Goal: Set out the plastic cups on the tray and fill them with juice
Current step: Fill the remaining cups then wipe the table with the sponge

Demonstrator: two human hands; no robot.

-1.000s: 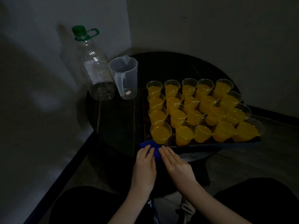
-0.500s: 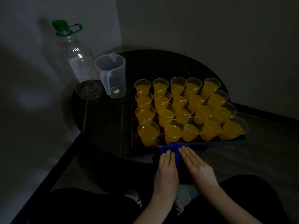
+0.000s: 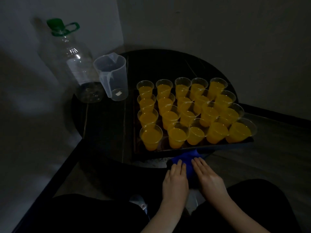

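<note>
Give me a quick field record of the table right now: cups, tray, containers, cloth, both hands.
cups: clear plastic cups in rows on the tray, all that show hold orange juice
tray: dark tray on the round black table, its near right corner past the table edge
bottle: clear, green cap, looks empty, far left
jug: clear measuring jug, looks empty, beside the bottle
cloth: blue cloth at the tray's near edge
left hand: fingers straight, pressing on the cloth
right hand: fingers straight, pressing on the cloth
</note>
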